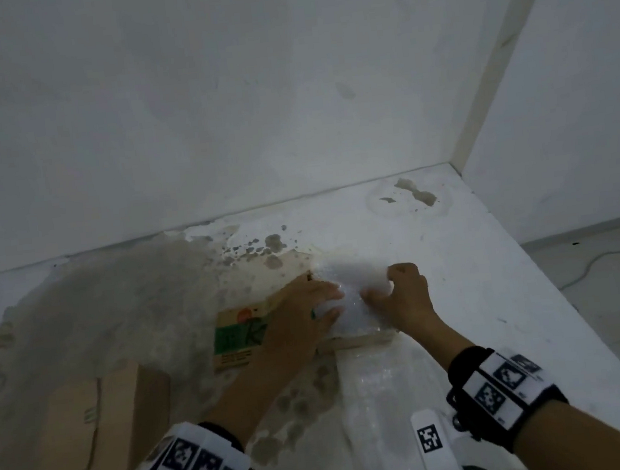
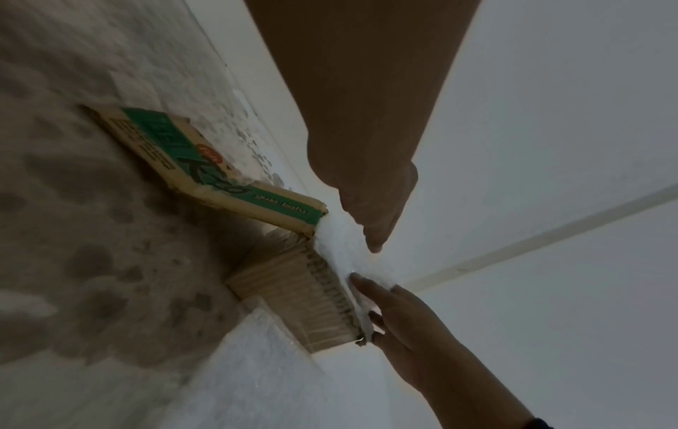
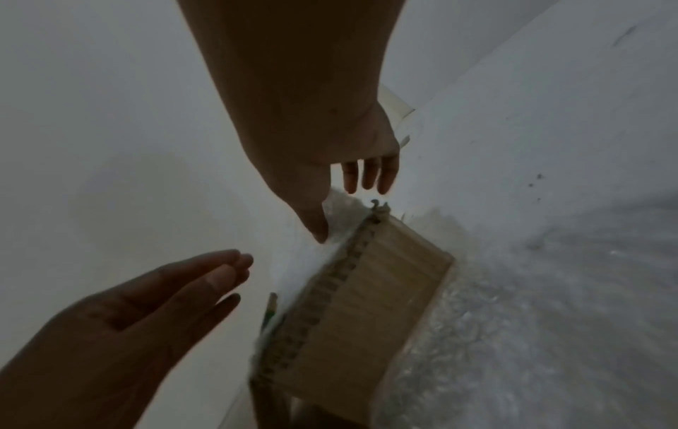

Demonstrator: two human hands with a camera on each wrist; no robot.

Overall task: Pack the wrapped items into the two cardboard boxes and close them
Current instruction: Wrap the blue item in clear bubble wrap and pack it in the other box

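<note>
An open cardboard box [image 1: 235,338] with green print stands mid-table, also in the left wrist view as box [image 2: 220,180] and in the right wrist view as box [image 3: 366,304]. A white bubble-wrapped item [image 1: 352,287] fills its top, showing as item [image 2: 341,252] and item [image 3: 312,267]. My left hand [image 1: 308,307] lies flat on the item's left side, fingers straight. My right hand [image 1: 402,290] sits on its right end, thumb pressing into the wrap and fingers bent over the far edge. A second cardboard box [image 1: 102,421] stands at the near left with its flaps folded down.
A loose sheet of bubble wrap [image 1: 375,400] lies on the white table [image 1: 477,274] in front of the box. Walls close off the back and the right corner. The table's right edge drops to the floor, where a cable [image 1: 609,257] runs.
</note>
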